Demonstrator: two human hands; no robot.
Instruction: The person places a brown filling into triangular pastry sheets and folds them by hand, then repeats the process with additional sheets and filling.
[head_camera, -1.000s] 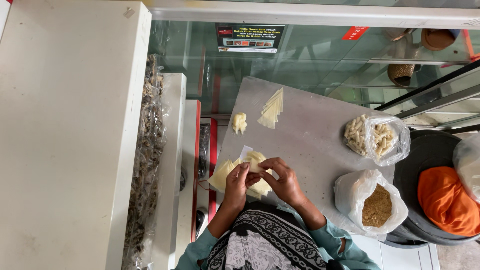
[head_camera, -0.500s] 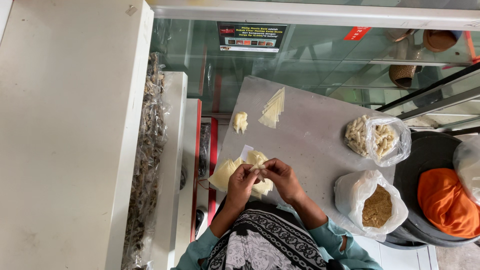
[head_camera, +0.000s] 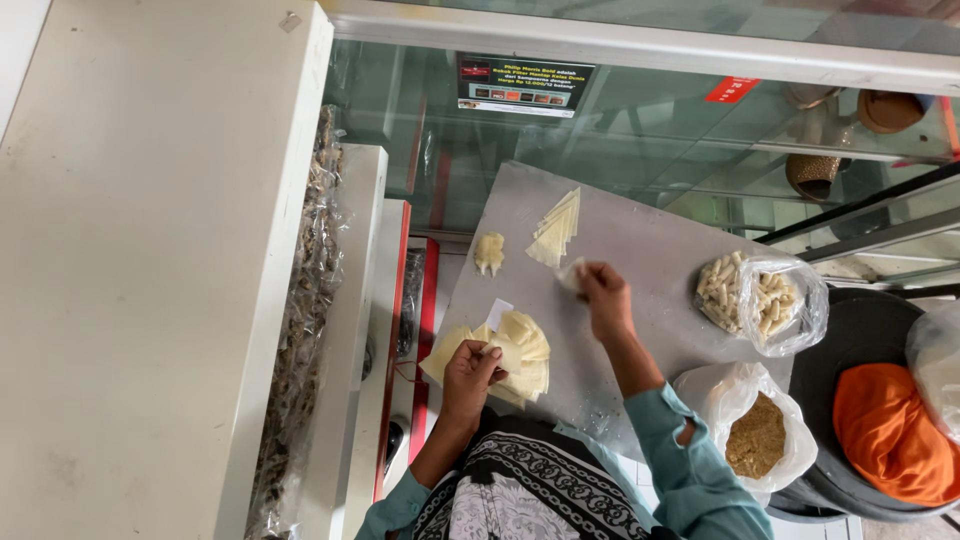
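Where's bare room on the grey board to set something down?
Free: the middle strip of the grey board between the right hand and the open bag of rolled pieces, and the near edge beside the bag of brown crumbs. Crowded: the left side, with the pile of pale sheets under the left hand and the fanned triangles.

Two hands (head_camera: 478, 368), two clear bags (head_camera: 760, 300), two wrapper stacks (head_camera: 515, 350).

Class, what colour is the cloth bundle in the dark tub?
Orange cloth bundle, seen clearly in the head view.
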